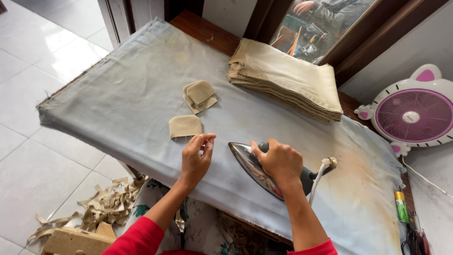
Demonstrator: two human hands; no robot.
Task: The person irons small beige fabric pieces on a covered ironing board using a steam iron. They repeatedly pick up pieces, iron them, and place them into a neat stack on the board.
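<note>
Lying at centre-left of the frame, a single tan fabric piece point(185, 126) is nearly touched by the left hand point(196, 157), whose fingers are curled loosely, pinching nothing. Right of centre, an iron point(257, 168) is gripped firmly by the right hand point(281, 161) on the padded board point(122, 89).

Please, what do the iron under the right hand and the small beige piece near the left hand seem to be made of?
The iron looks like polished metal: its body mirrors the light. Its handle, under the right hand, seems dark plastic. The small beige piece, just beyond the left hand, looks like matte woven cloth, thin and flat; possibly stiffened fabric.
</note>
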